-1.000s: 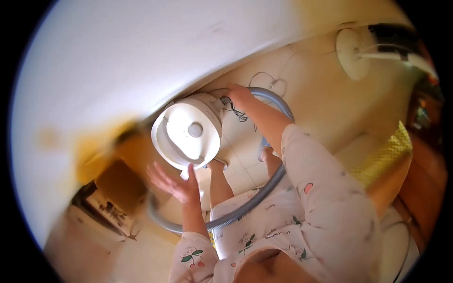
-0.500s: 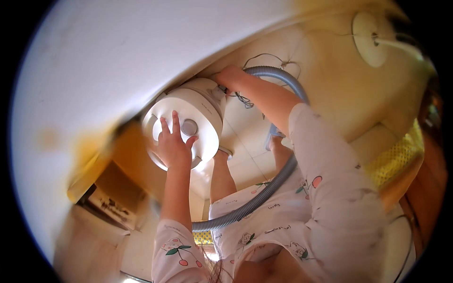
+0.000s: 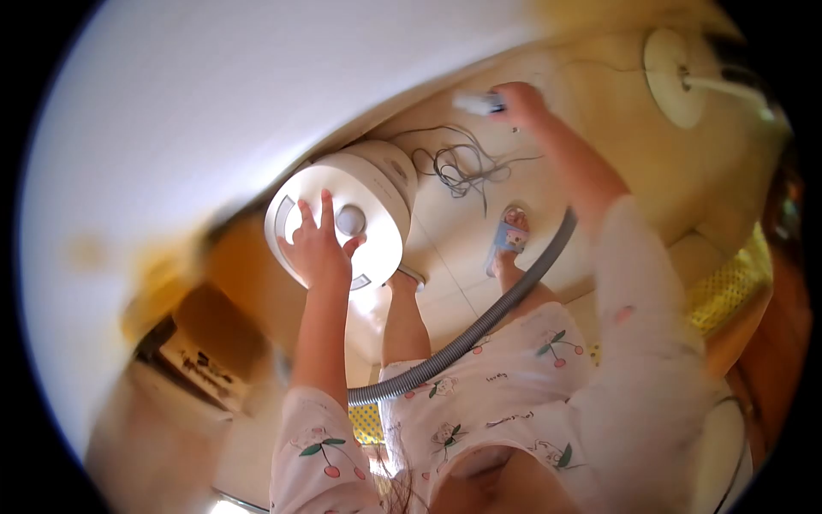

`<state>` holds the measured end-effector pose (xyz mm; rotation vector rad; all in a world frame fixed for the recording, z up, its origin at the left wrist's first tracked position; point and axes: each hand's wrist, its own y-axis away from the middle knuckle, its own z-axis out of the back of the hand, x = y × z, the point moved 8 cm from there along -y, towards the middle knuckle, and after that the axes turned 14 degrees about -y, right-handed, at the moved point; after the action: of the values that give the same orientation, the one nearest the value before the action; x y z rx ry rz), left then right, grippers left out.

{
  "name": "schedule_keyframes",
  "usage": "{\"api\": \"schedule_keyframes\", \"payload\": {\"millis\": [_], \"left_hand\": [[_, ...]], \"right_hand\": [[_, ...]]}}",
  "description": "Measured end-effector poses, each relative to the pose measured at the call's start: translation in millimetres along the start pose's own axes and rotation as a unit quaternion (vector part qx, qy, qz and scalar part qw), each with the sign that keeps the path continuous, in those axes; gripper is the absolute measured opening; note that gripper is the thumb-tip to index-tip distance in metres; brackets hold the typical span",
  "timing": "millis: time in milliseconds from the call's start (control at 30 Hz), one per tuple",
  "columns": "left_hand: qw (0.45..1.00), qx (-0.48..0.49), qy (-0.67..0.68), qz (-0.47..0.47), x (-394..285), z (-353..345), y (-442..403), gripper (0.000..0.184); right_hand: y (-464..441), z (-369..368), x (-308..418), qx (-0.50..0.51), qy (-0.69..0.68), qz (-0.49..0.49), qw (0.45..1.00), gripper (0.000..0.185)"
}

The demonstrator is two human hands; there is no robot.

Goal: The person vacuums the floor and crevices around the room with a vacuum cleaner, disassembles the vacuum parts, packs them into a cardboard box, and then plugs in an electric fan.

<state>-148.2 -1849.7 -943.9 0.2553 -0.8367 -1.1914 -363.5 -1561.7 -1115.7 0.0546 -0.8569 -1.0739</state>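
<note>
A white canister vacuum cleaner (image 3: 385, 206) stands on the floor against the pale surface, its round top turned toward me. My left hand (image 3: 321, 253) lies on that top with its fingers spread, beside a round grey knob (image 3: 349, 220). Off to the right of the canister, my right hand (image 3: 521, 104) is closed around the hose end, whose white tip (image 3: 476, 104) is blurred and points left, apart from the canister. The grey ribbed hose (image 3: 479, 330) arcs across my lap and passes out of sight behind my right arm.
A tangled grey cord (image 3: 462, 167) lies on the tiled floor beside the canister. Further right stands a white round base with a pole (image 3: 672, 77). My slippered foot (image 3: 509, 236) is on the tiles. Yellow patterned cloth (image 3: 732, 287) hangs at the right.
My right hand has moved away from the canister's side, up and right, carrying the hose end off it. The cord is now uncovered. My left hand stays on top; the canister shifted slightly in view.
</note>
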Motion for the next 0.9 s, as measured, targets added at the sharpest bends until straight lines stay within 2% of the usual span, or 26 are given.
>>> {"api": "schedule_keyframes", "payload": {"millis": [33,100,167,200,233,267,300,333,400,433,500,600,700,767,833,900], "left_hand": [[1.0,-0.016,0.005,0.001,0.1,-1.5,-1.2,0.087],[0.999,0.017,0.034,-0.009,-4.4,-8.0,-1.1,0.082],[0.998,0.011,0.057,0.019,-8.2,-14.3,18.4,0.082],[0.997,-0.033,0.071,-0.018,-18.6,-15.6,43.0,0.078],[0.989,-0.032,0.133,-0.059,-39.2,-37.0,72.7,0.072],[0.944,-0.073,0.3,-0.114,-59.4,-62.8,102.6,0.067],[0.928,0.039,0.283,-0.238,-78.6,-60.4,140.8,0.068],[0.916,0.092,0.256,-0.296,-79.1,-35.6,178.8,0.07],[0.925,0.052,0.306,-0.22,-77.5,-100.4,236.9,0.057],[0.921,0.148,0.271,-0.238,-79.0,-117.3,246.7,0.061],[0.882,0.334,0.194,-0.272,-71.2,-151.4,273.0,0.069],[0.902,0.267,0.217,-0.26,-48.8,-158.1,278.8,0.063],[0.917,0.275,0.282,-0.061,37.6,-124.7,282.1,0.039],[0.967,0.07,0.237,-0.054,92.9,-127.5,288.4,0.045],[0.973,0.072,0.216,0.034,153.6,-138.9,288.1,0.044],[0.976,0.005,0.207,0.072,208.9,-141.5,282.1,0.045]], "right_hand": [[15.0,23.3,-4.3,0.008,-0.003,0.001,1.0,0.039],[69.0,66.0,3.5,-0.021,-0.025,-0.057,0.998,0.042],[117.8,101.5,46.5,-0.045,-0.045,-0.01,0.998,0.042],[143.3,123.5,81.2,-0.08,-0.111,0.01,0.991,0.038],[166.7,146.8,111.8,-0.113,-0.177,0.029,0.977,0.034],[185.0,164.0,115.4,-0.109,-0.252,-0.026,0.961,0.034],[203.0,181.1,109.2,-0.102,-0.324,-0.081,0.937,0.034],[222.2,208.6,108.3,-0.159,-0.362,-0.058,0.916,0.038],[249.2,255.1,116.5,-0.237,-0.465,0.013,0.853,0.046],[260.2,279.7,129.6,-0.257,-0.523,0.06,0.811,0.05],[281.7,321.2,151.2,-0.311,-0.609,0.019,0.73,0.053],[310.1,365.4,188.5,-0.337,-0.661,0.01,0.67,0.058],[322.0,364.6,274.7,-0.267,-0.692,0.091,0.665,0.06],[323.5,355.9,333.6,-0.194,-0.708,0.135,0.666,0.057],[311.8,334.7,393.1,-0.146,-0.723,0.149,0.658,0.054],[297.3,297.1,445.9,-0.088,-0.741,0.135,0.652,0.052]]}}
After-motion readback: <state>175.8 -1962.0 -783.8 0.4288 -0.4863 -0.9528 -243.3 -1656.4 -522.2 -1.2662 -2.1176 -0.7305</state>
